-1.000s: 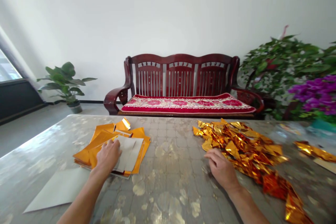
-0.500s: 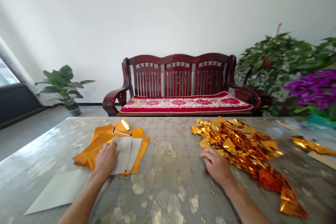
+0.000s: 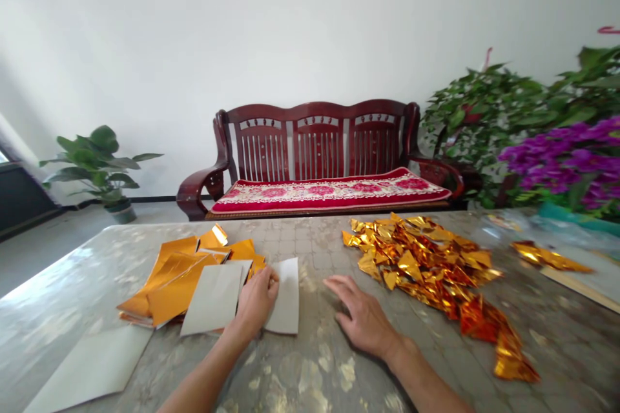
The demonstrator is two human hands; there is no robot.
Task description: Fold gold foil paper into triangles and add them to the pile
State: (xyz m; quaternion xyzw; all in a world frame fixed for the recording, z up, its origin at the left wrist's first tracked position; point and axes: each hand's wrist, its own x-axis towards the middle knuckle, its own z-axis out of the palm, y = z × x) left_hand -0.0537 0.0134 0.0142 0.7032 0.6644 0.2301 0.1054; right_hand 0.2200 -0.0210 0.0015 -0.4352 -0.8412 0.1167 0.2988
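My left hand (image 3: 259, 300) is closed in a pinch on a sheet of paper (image 3: 287, 300), pale side up, at the right side of the paper stack. Gold foil paper sheets (image 3: 177, 277) lie loosely piled to its left, and a pale sheet (image 3: 213, 300) rests face up on them. Over the table between the stack and the foil pile hovers my right hand (image 3: 361, 313), fingers apart and holding nothing. To its right spreads a heap of folded gold foil pieces (image 3: 411, 264), some glinting orange-red.
Another pale sheet (image 3: 94, 361) lies at the near left of the patterned table (image 3: 320, 368). Clear plastic (image 3: 557, 229) and a foil piece (image 3: 547, 256) sit at the far right. Beyond stand a wooden bench (image 3: 317, 148), a potted plant (image 3: 101, 168) and purple flowers (image 3: 571, 158).
My left hand has moved right from the stack, drawing a sheet with it. My right hand has moved left, away from the foil heap, its fingers spreading. The view has turned slightly right.
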